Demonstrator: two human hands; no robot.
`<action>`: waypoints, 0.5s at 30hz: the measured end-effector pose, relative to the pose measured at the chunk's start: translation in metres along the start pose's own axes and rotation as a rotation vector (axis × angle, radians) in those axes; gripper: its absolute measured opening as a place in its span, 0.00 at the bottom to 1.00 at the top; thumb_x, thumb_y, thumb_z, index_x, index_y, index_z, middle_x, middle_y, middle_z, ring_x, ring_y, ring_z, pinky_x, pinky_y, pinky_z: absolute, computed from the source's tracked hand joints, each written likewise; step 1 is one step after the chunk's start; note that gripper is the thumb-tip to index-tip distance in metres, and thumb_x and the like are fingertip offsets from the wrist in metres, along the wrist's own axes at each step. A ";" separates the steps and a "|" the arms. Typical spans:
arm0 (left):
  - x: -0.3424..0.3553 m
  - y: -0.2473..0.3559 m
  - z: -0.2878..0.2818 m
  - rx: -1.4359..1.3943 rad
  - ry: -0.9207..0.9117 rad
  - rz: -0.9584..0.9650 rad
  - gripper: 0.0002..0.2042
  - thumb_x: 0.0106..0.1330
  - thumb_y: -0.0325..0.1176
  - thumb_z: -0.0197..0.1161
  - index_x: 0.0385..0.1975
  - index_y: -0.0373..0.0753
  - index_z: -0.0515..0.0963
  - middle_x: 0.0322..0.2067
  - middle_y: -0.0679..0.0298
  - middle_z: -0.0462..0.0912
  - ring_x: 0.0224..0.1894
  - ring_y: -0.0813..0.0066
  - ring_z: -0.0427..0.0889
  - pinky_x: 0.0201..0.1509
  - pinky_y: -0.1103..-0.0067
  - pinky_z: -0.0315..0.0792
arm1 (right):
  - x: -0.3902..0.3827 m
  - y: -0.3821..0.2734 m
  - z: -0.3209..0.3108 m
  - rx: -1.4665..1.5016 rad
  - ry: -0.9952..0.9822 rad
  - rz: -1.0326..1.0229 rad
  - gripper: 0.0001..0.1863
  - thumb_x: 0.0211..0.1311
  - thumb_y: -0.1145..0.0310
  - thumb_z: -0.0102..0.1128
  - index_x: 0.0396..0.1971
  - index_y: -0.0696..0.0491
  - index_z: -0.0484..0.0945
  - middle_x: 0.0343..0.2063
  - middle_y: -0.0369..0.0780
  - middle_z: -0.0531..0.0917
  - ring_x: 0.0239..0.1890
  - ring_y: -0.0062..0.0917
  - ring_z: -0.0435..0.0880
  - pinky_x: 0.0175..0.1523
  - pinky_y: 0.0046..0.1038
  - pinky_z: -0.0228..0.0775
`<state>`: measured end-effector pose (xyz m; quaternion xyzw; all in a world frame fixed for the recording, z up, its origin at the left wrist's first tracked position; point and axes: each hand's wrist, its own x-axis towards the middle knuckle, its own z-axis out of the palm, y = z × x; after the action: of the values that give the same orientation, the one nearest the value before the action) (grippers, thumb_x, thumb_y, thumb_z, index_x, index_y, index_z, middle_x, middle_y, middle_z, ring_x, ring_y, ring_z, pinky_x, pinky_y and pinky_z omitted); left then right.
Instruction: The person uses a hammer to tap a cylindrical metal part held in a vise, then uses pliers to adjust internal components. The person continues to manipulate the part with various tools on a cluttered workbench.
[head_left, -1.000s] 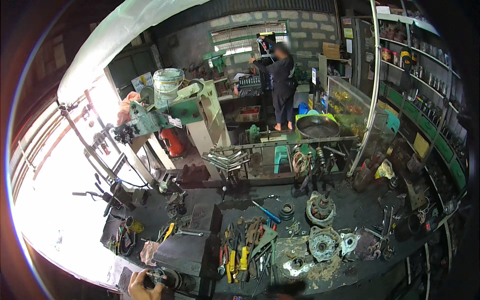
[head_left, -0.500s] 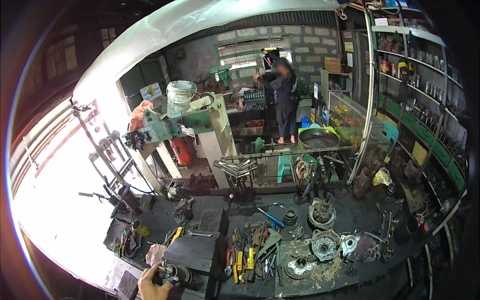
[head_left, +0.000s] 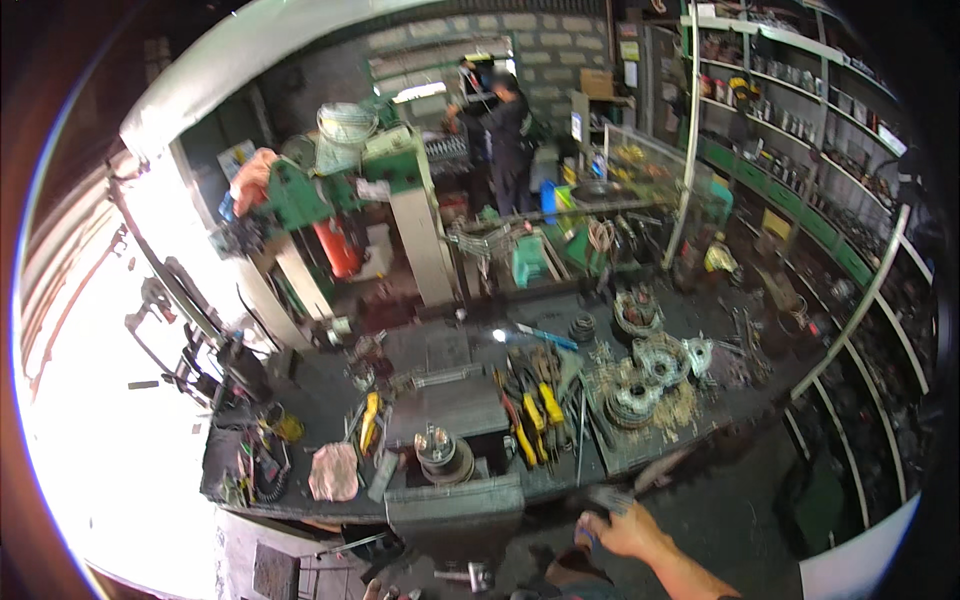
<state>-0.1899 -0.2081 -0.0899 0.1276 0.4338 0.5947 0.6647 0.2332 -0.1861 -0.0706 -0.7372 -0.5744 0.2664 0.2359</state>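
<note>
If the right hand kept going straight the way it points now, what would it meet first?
The right hand points up and left toward the near edge of the workbench. It would likely meet that edge first, near the grey metal piece just ahead of its fingers; depth is unclear.

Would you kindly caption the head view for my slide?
Right hand reaching over a cluttered workbench of yellow-handled tools and metal parts.

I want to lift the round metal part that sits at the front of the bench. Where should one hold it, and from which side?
Probably best from above: the round stacked metal part sits flat on the dark block, widest disc lowest. Gripping that lower rim from opposite sides looks safer than the narrow top. The right hand is nearest, low at the bench's front edge.
</note>
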 end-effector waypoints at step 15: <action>0.069 0.039 -0.018 0.186 -0.073 -0.033 0.16 0.80 0.41 0.58 0.59 0.40 0.75 0.43 0.62 0.84 0.40 0.72 0.84 0.37 0.77 0.80 | -0.085 -0.038 0.020 0.144 0.029 0.430 0.15 0.69 0.57 0.67 0.38 0.56 0.83 0.29 0.47 0.85 0.35 0.39 0.85 0.44 0.40 0.76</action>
<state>-0.2352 -0.1421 -0.1035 0.2030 0.4647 0.5359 0.6751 0.1761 -0.2590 -0.0505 -0.8275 -0.3803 0.3404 0.2341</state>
